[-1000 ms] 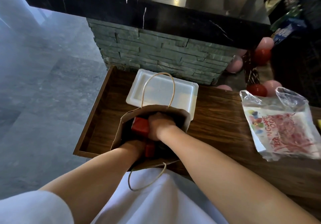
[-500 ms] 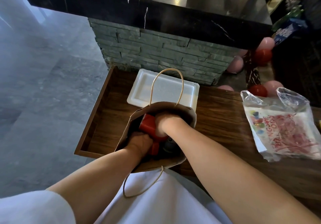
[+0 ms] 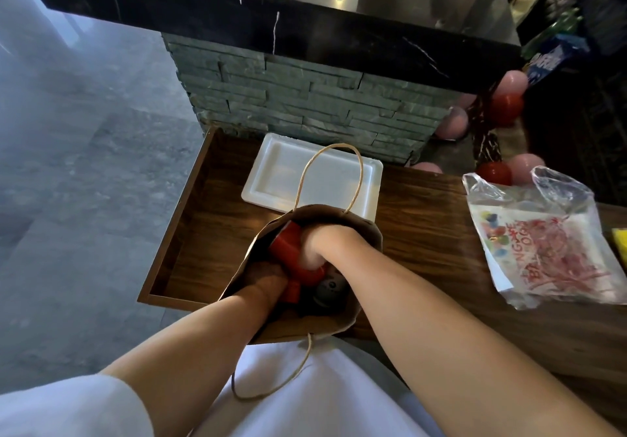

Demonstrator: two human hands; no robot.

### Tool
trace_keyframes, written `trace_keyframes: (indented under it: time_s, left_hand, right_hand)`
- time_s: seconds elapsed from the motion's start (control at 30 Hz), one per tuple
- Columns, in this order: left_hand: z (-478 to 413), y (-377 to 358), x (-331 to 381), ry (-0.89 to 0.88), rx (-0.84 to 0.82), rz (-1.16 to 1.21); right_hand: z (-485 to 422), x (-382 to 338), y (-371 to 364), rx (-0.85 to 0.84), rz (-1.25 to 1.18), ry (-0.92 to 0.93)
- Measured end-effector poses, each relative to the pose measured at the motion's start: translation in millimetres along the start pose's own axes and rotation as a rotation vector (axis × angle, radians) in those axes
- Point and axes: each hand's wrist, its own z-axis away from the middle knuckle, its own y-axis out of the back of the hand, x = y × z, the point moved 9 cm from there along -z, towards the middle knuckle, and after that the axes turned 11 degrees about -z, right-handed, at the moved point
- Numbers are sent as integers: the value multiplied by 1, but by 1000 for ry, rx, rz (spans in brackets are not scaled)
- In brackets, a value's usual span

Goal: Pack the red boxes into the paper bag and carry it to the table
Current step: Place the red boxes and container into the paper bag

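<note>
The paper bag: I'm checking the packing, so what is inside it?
Inside the paper bag are both hands, the right hand gripping a red box, the left hand beside another red box, and a grey object. The bag's bottom is hidden.

1. Both hands reach into the paper bag (image 3: 339,321) standing on the desk (image 3: 424,233).
2. The right hand (image 3: 325,243) clasps a red box (image 3: 288,250).
3. The left hand (image 3: 264,277) sits lower, beside another red box (image 3: 293,290).
4. A white tray (image 3: 271,172) lies behind the bag.
</note>
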Motion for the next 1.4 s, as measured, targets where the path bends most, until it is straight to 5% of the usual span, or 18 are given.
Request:
trace_keyframes:
  time_s: [0.1, 0.33, 0.43, 0.6, 0.73, 0.83, 1.03, 1.17, 1.4]
  left_hand:
    - [0, 4, -9, 62, -14, -113]
    - [-1, -13, -15, 59, -120, 83]
    - [1, -24, -19, 109, -191, 84]
    - [9, -20, -29, 144, -211, 68]
    - [-2, -4, -25, 127, -112, 319]
    - [-5, 2, -26, 148, -150, 615]
    - [0, -1, -18, 185, -295, 1117]
    - [-6, -11, -19, 211, -353, 1152]
    - [-24, -6, -27, 149, -294, 1278]
  right_hand:
    - [12, 10, 6, -182, 115, -167]
    - [20, 27, 26, -176, 308, -269]
    - [16, 37, 6, -302, 352, -318]
    - [2, 35, -4, -214, 240, -241]
    - [-3, 28, -4, -194, 147, -167]
    - [-7, 25, -8, -136, -27, -121]
    - [-15, 32, -20, -119, -777, -109]
    - [-12, 49, -33, -49, -1271, -286]
    - [-10, 55, -49, -128, -1604, -383]
